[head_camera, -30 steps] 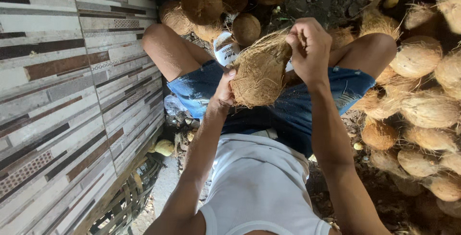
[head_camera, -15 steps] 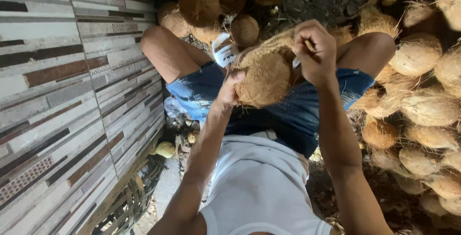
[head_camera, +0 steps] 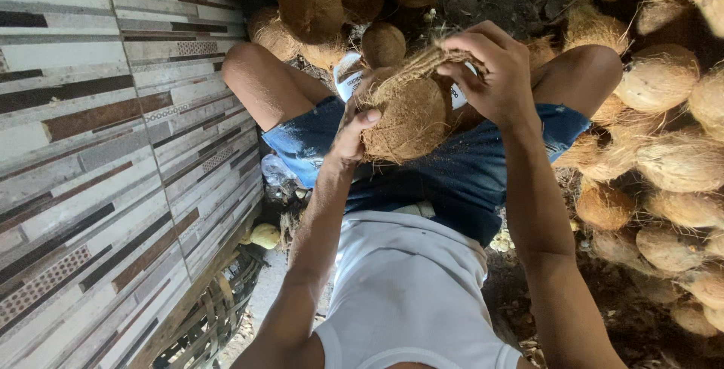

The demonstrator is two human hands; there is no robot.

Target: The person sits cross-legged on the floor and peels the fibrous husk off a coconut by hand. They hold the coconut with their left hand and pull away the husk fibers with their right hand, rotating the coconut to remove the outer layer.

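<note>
A brown, fibrous coconut [head_camera: 411, 116] is held above my lap, over blue denim shorts. My left hand [head_camera: 353, 134] cups its left side, thumb pressed on the shell. My right hand [head_camera: 490, 67] pinches a strip of husk fibre [head_camera: 422, 64] at the coconut's top, pulled up and partly peeled away. Loose fibres hang under the nut.
A heap of husked coconuts [head_camera: 664, 150] fills the right side and another pile [head_camera: 317, 7] lies beyond my knees. A striped tiled wall [head_camera: 105, 150] runs along the left. A woven basket [head_camera: 204, 324] and a small yellowish fruit [head_camera: 265, 235] lie low on the left.
The coconut has turned in my hands and more bare shell shows. My right hand has drawn the husk strip up and away from the nut.
</note>
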